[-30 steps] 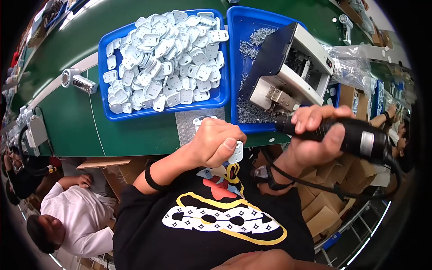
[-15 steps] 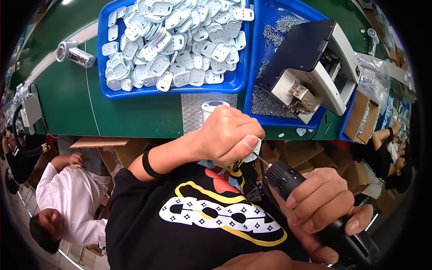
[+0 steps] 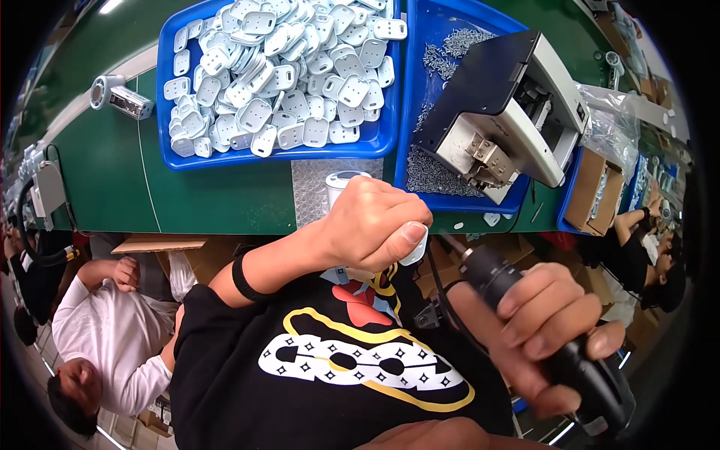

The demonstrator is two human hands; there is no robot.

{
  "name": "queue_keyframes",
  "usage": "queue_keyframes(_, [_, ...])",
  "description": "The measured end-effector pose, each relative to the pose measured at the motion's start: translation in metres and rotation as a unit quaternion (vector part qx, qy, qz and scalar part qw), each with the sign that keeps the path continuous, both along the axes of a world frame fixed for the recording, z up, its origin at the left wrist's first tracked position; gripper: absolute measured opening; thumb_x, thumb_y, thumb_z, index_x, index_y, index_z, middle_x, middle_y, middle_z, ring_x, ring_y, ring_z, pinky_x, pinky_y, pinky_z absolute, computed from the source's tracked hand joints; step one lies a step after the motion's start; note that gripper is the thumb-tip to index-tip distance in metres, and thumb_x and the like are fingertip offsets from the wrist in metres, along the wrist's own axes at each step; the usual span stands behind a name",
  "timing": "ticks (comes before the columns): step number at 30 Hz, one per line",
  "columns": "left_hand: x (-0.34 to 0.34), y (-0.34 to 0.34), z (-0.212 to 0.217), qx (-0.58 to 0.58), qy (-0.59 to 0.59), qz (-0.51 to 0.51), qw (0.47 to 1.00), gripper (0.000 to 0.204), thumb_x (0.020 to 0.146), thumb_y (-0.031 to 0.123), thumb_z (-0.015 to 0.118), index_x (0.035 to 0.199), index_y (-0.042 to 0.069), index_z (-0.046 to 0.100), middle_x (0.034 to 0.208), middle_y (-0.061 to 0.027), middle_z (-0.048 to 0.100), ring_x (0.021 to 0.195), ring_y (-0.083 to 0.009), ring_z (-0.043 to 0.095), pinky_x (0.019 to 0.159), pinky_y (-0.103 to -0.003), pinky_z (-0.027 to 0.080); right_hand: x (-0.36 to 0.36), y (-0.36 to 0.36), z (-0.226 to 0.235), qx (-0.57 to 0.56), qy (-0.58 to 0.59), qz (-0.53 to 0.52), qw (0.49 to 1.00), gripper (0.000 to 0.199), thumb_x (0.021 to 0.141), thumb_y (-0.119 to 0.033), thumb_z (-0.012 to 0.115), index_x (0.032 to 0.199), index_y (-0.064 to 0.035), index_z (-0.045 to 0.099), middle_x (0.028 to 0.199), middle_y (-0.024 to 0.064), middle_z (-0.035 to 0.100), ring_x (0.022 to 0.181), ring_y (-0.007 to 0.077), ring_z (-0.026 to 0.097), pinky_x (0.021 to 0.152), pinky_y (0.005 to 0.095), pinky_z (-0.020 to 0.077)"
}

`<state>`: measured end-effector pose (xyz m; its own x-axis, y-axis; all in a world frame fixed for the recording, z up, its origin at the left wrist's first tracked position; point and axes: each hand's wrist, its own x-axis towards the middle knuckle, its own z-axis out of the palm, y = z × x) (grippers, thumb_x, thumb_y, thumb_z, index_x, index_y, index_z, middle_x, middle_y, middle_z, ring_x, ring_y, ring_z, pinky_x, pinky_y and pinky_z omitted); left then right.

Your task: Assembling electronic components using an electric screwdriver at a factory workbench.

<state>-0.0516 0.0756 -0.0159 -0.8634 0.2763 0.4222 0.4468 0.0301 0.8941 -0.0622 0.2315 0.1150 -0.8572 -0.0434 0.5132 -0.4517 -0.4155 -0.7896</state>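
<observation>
Here, left hand (image 3: 371, 225) curled tight around a white plastic plug housing (image 3: 415, 251), thumb pressed flat on its outer face, only a sliver of the part peeping out at the thumb tip; held just off the near edge of the green bench (image 3: 217, 199), above the black shirt. Right hand (image 3: 536, 334) wrapped fully round a black electric screwdriver (image 3: 525, 315), all fingers closed on the barrel, nose of the tool aimed up-left at the housing, close beside it; cannot tell whether the bit touches. Behind the left hand, a white cylinder (image 3: 341, 184) on a bubble-wrap pad (image 3: 311, 187). Farther back, a blue tray (image 3: 281, 154) heaped with white housings, and to its right another blue tray (image 3: 427, 75) of small screws carrying a grey-and-black screw feeder (image 3: 510, 112).
</observation>
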Motion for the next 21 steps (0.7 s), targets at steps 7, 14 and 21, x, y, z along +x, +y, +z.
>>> queue_keyframes(7, [0.0,-0.003,0.003,-0.001,-0.022,-0.004,1.0,0.029,0.098,0.023,0.048,0.078,0.005,0.06,0.065,-0.0082,0.06,0.053,-0.0305,0.061,0.048,-0.04,0.047,-0.045,0.023,-0.049,0.142,-0.064,-0.182,0.971,0.052,0.092,-0.052,0.065,0.117,-0.008,0.051,0.072,0.0077,0.056,0.058,0.0203,0.054,0.06,0.0386,0.048])
queue_keyframes(14, [0.004,-0.002,0.001,0.005,-0.02,-0.015,1.0,0.038,0.1,0.025,0.039,0.078,0.003,0.061,0.064,-0.0096,0.059,0.051,-0.0283,0.058,0.048,-0.038,0.046,-0.021,0.014,-0.019,0.042,0.01,-0.157,0.987,0.057,0.09,-0.052,0.069,0.119,-0.0078,0.05,0.073,0.0081,0.056,0.058,0.02,0.055,0.06,0.0372,0.0501])
queue_keyframes(21, [0.003,-0.004,0.002,0.01,-0.019,-0.009,1.0,0.038,0.1,0.025,0.039,0.078,0.003,0.061,0.064,-0.0098,0.06,0.051,-0.0283,0.059,0.049,-0.038,0.046,-0.033,0.021,-0.041,0.073,-0.059,-0.124,0.988,0.055,0.095,-0.053,0.063,0.124,-0.0088,0.047,0.076,0.0077,0.057,0.056,0.0179,0.054,0.059,0.0367,0.0504])
